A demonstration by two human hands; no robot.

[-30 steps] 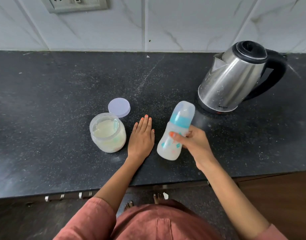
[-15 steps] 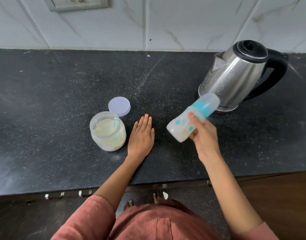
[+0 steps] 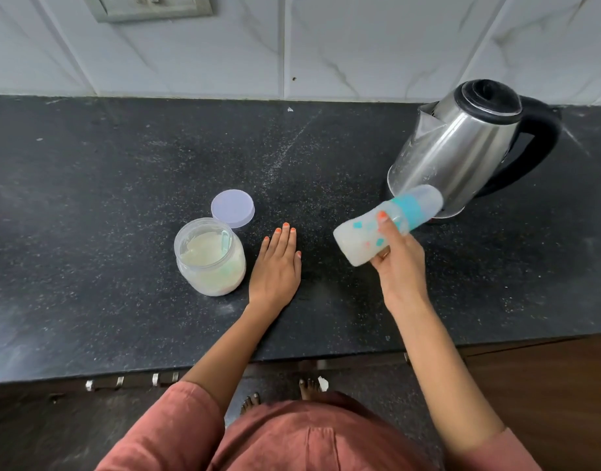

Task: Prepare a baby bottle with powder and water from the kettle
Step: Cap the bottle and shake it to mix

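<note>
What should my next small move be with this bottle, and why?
Probably tip the bottle upright and stand it on the counter: the right hand grips it in the air, tilted, cap on, and it looks cloudy white inside.
</note>
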